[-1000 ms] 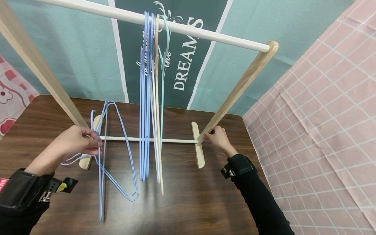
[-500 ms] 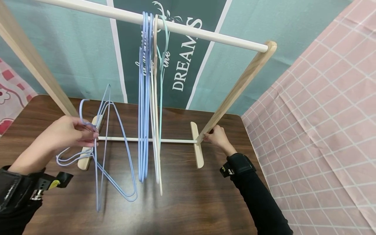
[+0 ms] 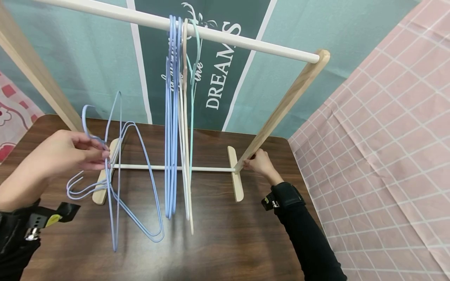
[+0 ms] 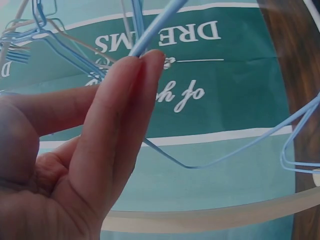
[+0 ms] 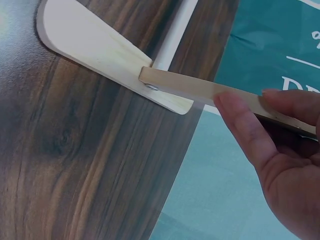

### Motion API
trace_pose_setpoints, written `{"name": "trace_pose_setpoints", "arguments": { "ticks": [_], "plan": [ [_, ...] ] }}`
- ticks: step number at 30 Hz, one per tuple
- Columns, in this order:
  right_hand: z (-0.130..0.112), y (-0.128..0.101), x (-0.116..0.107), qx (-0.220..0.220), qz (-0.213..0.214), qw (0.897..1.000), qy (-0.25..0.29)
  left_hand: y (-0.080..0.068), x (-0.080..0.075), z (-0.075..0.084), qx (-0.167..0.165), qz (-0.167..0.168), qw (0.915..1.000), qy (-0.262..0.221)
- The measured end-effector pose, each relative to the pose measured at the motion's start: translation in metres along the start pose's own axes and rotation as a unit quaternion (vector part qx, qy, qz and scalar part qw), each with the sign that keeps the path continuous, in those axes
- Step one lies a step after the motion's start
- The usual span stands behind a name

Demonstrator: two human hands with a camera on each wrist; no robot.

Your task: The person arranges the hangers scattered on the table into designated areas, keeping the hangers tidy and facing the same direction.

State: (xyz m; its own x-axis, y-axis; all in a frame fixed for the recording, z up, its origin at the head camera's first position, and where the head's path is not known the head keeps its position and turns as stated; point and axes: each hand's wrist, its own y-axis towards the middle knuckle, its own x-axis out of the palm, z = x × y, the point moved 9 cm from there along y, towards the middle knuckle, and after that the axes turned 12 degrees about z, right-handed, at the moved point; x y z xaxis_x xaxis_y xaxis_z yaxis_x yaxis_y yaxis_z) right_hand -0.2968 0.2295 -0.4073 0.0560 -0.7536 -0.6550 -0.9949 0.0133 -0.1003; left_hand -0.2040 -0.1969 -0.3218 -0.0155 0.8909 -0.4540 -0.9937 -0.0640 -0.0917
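Note:
In the head view my left hand pinches a light blue clothes hanger near the base of its hook. The hanger's wire frame hangs beyond my fingertips, upright and seen nearly edge-on. Below it, more light blue hangers lie on the table across the rack's left foot. On the right, my right hand grips the lower part of the wooden post of a clothes rack; the right wrist view shows thumb and fingers on either side of that post.
The rack's white top rail carries several light blue hangers, some cream ones and a mint one. A thin lower bar joins the feet. Behind is a teal cloth; a pink checked cloth lines the right side.
My left hand has moved left and slightly up, lifting the pinched hanger away from the hangers on the table. My right hand stays on the post.

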Motion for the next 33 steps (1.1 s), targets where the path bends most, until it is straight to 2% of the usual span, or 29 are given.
{"name": "trace_pose_setpoints", "arguments": {
  "ticks": [5,10,17,26,33],
  "plan": [
    [0.002,0.002,-0.001,0.009,-0.007,1.000,0.009,0.000,-0.001,0.008,0.004,-0.007,0.9998,-0.017],
    [0.002,0.003,0.000,0.013,-0.013,1.000,0.017,0.001,-0.007,0.017,0.020,0.006,0.9990,-0.039],
    [0.002,0.002,-0.001,0.011,-0.009,1.000,0.013,0.000,-0.017,0.033,0.040,0.038,0.9984,-0.010],
    [0.004,0.003,-0.001,0.013,-0.011,1.000,0.007,0.007,-0.025,0.054,0.064,0.058,0.9962,0.005],
    [0.006,0.003,-0.002,0.024,-0.014,0.999,0.019,0.009,-0.028,0.075,0.075,0.039,0.9964,0.003]
  ]
}}
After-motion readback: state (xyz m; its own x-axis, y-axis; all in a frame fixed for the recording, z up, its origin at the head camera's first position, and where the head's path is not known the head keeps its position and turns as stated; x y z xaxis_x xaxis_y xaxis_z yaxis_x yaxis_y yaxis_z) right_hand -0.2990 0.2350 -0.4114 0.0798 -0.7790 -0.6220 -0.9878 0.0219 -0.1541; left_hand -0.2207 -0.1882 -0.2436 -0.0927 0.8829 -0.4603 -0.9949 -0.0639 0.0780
